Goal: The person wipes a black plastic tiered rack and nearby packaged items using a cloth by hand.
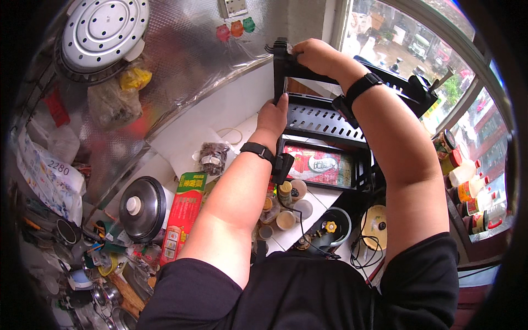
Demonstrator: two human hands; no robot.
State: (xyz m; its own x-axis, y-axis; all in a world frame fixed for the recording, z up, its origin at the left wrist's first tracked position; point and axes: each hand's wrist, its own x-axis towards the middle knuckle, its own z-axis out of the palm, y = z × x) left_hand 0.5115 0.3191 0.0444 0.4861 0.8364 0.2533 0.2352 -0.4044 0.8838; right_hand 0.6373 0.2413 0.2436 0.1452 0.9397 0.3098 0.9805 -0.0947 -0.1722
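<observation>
A black shelf rack [279, 70] with slotted metal tiers stands in the corner by the window. My left hand [273, 119] grips its left upright post, with the thumb up along it. Higher up, my right hand [309, 53] rests with bent fingers at the top of the same post and rail; whether it grips is hard to see. A perforated black shelf [317, 117] lies between my forearms. Below it, the bottom tier [354, 173] holds a flat red printed carton [303, 161]. Black straps with small devices circle both wrists.
Small jars [286, 220] stand below the rack, beside a pot [344, 218] and a yellow lid [373, 227] with black cable. At left are a red and green box [183, 218], a lidded pan [142, 208] and cluttered utensils. Bottles [470, 192] line the windowsill at right.
</observation>
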